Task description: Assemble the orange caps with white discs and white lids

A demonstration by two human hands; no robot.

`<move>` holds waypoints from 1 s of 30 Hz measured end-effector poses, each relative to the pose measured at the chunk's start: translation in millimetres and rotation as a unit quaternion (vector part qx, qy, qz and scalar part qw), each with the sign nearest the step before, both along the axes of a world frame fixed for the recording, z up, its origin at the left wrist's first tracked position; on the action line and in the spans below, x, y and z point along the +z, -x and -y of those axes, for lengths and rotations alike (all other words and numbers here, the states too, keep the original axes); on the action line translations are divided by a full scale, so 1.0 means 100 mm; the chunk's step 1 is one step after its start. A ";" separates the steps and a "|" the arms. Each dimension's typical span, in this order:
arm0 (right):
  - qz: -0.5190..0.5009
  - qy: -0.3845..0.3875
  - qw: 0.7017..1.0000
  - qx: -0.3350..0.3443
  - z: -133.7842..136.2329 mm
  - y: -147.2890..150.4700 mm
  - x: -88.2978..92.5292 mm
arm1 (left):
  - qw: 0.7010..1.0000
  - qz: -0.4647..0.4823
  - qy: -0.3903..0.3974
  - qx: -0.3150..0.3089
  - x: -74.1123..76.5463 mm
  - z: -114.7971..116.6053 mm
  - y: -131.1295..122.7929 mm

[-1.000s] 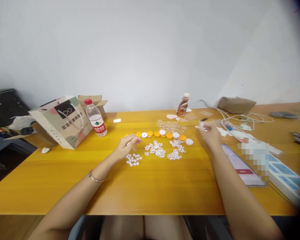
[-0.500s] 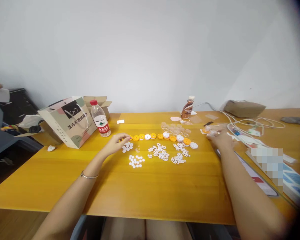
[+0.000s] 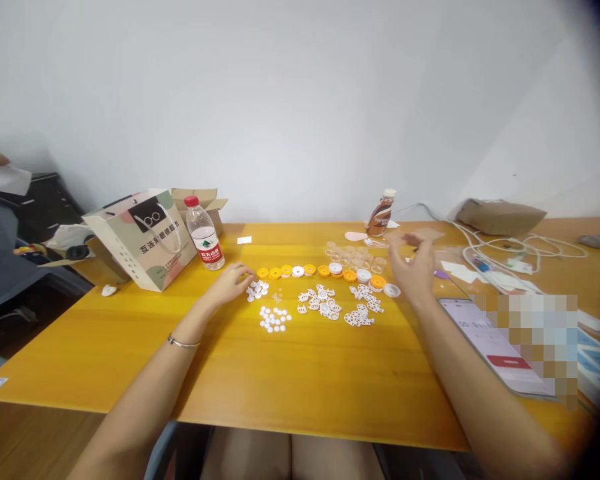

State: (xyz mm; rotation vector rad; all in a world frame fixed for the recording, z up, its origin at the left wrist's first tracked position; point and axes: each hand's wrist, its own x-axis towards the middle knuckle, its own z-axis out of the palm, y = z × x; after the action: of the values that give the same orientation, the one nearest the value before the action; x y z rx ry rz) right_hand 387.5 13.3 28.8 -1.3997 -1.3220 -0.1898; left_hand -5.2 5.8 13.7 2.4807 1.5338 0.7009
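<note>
My left hand (image 3: 233, 281) rests at the left end of a row of round discs, fingers loosely bent, nothing visible in them. Its fingertips are close to an orange disc (image 3: 263, 273) and a small pile of white pieces (image 3: 258, 290). The row mixes orange and white discs, ending on the right at a white disc (image 3: 392, 291). Above the table at that end, my right hand (image 3: 414, 267) is raised, thumb and forefinger curved apart; I see nothing between them. Clear rings (image 3: 355, 257) lie to its left. White openwork pieces (image 3: 320, 303) and small white discs (image 3: 274, 319) lie nearer me.
A paper bag (image 3: 145, 240), an open cardboard box (image 3: 205, 203) and a water bottle (image 3: 205, 237) stand at the left. At the back is a brown drink bottle (image 3: 381, 215). A phone (image 3: 497, 353), white cables (image 3: 510, 250) and a brown package (image 3: 500, 217) lie at the right.
My right hand has lifted and moved left, away from orange and clear pieces by the cables. My left hand has drawn slightly back from the row's left end. The view has shifted a little.
</note>
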 end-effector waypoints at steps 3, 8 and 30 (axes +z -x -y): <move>0.002 -0.001 0.995 0.097 0.16 0.29 -0.07 | 1.000 -0.006 0.011 0.006 -0.02 -0.01 0.01; 0.039 0.045 0.985 0.161 0.21 0.45 -0.31 | 0.997 -0.034 0.070 0.016 0.06 0.04 0.00; 0.022 -0.044 0.962 0.268 0.25 0.39 -0.42 | 0.960 -0.075 0.084 -0.256 -0.03 0.68 -0.97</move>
State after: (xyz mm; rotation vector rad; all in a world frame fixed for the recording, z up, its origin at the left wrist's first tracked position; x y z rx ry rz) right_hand 348.3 -11.8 -12.9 -0.9244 -1.6584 0.0866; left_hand 91.6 -62.6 10.2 2.6708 0.8677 0.2879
